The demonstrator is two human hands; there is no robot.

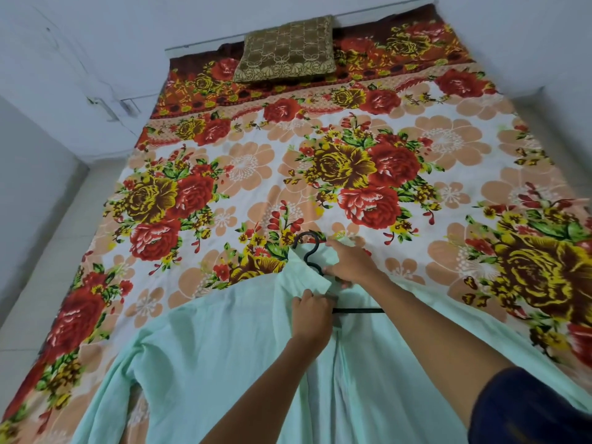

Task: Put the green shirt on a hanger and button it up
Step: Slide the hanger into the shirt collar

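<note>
Head view: left hand (312,315) pinches green shirt (224,354) placket near collar; right hand (350,262) grips collar over black hanger (309,251), on floral bedsheet (320,161).

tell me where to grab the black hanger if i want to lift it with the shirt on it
Grip the hanger by its hook neck, coming from the pillow end. It is the only bare part: it sticks out past the collar of the green shirt, while the bar is mostly under cloth and both the left hand and right hand crowd the collar.
</note>
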